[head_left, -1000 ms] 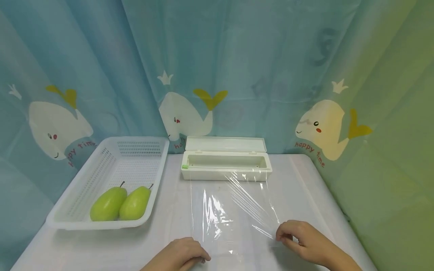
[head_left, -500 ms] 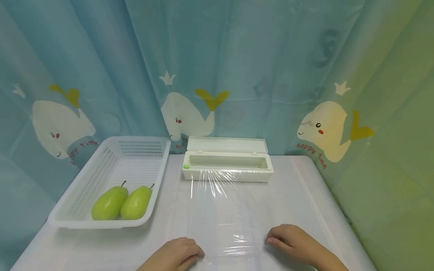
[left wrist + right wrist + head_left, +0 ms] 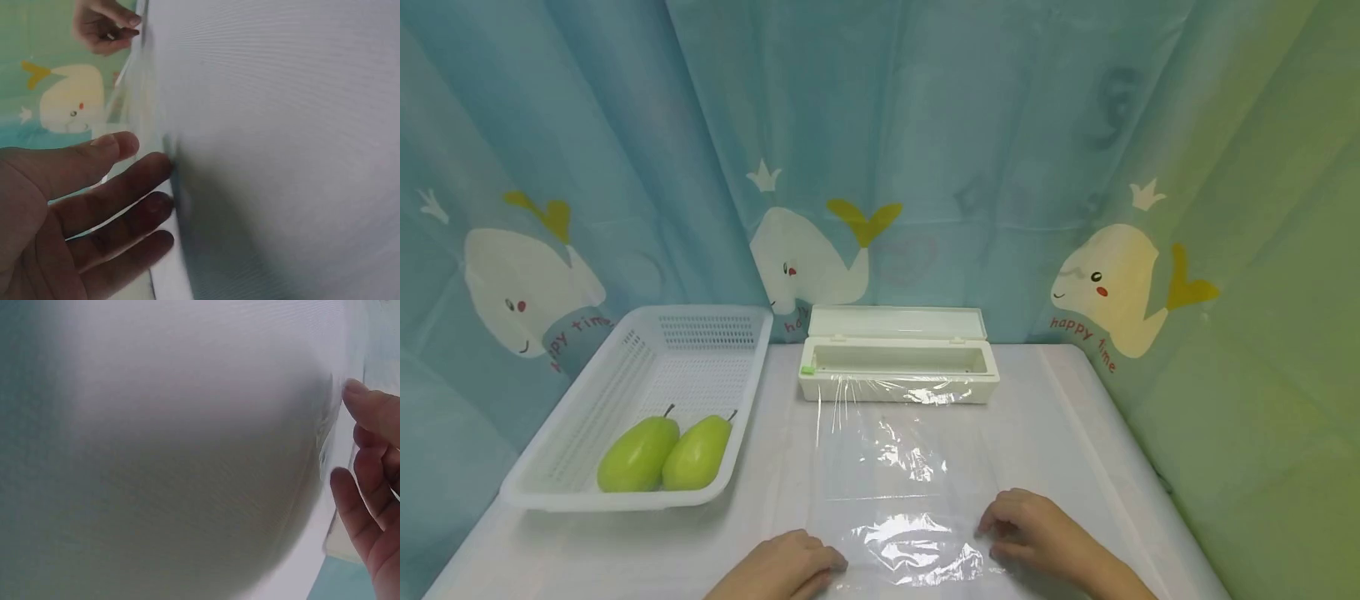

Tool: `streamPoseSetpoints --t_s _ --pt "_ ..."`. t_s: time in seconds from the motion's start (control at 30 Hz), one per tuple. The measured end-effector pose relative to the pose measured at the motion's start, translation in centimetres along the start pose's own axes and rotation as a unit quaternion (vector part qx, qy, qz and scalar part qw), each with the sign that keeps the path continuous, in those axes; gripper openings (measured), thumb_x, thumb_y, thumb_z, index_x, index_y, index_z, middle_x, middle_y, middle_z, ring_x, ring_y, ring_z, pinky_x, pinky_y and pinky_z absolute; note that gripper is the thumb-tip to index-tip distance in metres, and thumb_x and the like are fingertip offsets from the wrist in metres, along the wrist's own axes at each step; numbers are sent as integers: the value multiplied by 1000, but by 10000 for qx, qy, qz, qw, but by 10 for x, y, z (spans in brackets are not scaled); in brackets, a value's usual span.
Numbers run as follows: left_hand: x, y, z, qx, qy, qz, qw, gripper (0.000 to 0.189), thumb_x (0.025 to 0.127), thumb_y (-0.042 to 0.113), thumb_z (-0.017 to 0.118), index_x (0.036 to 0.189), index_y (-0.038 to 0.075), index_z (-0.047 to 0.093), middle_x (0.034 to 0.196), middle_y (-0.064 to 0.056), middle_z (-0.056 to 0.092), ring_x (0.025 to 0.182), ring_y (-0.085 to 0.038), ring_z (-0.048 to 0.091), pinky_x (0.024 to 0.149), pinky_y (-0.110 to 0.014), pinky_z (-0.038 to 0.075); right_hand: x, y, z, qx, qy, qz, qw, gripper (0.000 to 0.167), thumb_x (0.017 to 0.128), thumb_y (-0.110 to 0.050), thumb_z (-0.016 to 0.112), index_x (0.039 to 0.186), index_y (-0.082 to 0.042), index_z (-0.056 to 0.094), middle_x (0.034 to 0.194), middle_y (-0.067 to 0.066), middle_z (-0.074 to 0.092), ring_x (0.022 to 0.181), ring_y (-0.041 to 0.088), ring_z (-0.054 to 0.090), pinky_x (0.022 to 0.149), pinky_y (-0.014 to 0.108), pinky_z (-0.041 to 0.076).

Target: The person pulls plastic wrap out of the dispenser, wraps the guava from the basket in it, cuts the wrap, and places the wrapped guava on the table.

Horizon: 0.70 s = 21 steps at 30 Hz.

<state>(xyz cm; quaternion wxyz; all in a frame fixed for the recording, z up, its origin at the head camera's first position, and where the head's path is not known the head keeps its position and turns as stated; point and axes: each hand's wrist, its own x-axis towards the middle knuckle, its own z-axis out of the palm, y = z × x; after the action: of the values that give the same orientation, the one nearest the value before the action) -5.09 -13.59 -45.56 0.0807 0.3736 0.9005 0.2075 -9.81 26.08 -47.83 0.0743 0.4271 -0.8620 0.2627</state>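
A sheet of clear plastic wrap (image 3: 887, 487) stretches from the front of the white wrap dispenser box (image 3: 831, 390) toward the near side of the table, lying over the white surface. By its near left corner my left hand (image 3: 786, 565) rests, its fingers (image 3: 119, 219) loosely extended and thumb apart in the left wrist view. Beside the film's right edge is my right hand (image 3: 1037, 537). In the right wrist view its thumb (image 3: 375, 412) and fingers stand apart, with a crumpled film edge close by. Neither hand pinches anything.
At the left stands a white perforated basket (image 3: 752, 400) holding two green pears (image 3: 640, 454). The dispenser's lid (image 3: 898, 322) is raised, with a small green piece (image 3: 808, 370) at its left end. A curtain (image 3: 970, 150) with whale prints hangs behind the table (image 3: 1045, 433).
The wrap has gone from stretched and lifted to lying flat on the table. My right hand has moved left and let the film go; the left hand has shifted slightly left, releasing its edge.
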Motion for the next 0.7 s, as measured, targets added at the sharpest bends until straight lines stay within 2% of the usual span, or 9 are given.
streamPoseSetpoints --t_s 0.1,0.17,0.23,0.33,0.4,0.53,0.63,0.7 --pt "-1 2 -5 -101 -65 -335 9994 18 93 18 68 109 19 75 94 14 72 86 -3 62 71 -26 54 1 -1 1 -75 53 18 10000 32 71 -14 86 95 -26 67 88 -20 59 81 -4 53 72 9 42" --pt "-4 1 -9 -203 37 -416 9989 19 92 18 69 110 20 75 91 16 69 82 0 57 68 -24 52 4 -1 1 -152 118 -33 9998 30 73 -14 85 94 -25 67 87 -20 60 80 -4 53 72 10 43" --pt "-6 0 -13 -268 293 -311 9987 20 93 18 69 112 20 75 92 17 68 83 1 55 69 -24 51 9 -1 1 -218 195 -85 9995 27 76 -13 84 93 -24 67 86 -19 60 79 -4 53 71 11 43" --pt "-7 -1 -19 -238 708 -116 9971 20 95 21 66 114 20 73 101 17 70 92 -2 59 77 -27 53 18 -1 -3 -181 272 -104 9994 24 78 -10 82 93 -22 68 85 -17 62 78 -3 55 70 12 45" --pt "-4 -2 -23 -35 1009 22 9949 20 97 23 64 115 20 72 107 15 70 99 -6 61 82 -30 54 25 -1 -7 -110 259 -42 9996 22 80 -9 80 93 -21 68 86 -16 64 78 -2 57 69 13 47" --pt "6 -2 -34 354 1377 -126 9898 20 97 26 65 116 24 71 111 13 69 104 -11 63 86 -35 55 44 -3 -17 32 138 107 9998 17 84 -9 78 95 -18 69 88 -12 67 79 -1 60 69 18 52" --pt "9 -4 -46 558 1772 -240 9823 21 94 25 69 115 25 71 113 12 70 104 -12 64 87 -37 55 62 -7 -20 113 -24 189 9998 12 86 -12 76 96 -16 70 90 -11 69 81 -1 61 71 21 54" --pt "7 -7 -55 650 2103 -325 9749 22 93 25 70 115 27 71 113 13 70 103 -11 65 86 -36 56 75 -11 -20 157 -149 220 9995 11 88 -13 75 98 -16 71 91 -12 69 83 0 62 73 23 54"
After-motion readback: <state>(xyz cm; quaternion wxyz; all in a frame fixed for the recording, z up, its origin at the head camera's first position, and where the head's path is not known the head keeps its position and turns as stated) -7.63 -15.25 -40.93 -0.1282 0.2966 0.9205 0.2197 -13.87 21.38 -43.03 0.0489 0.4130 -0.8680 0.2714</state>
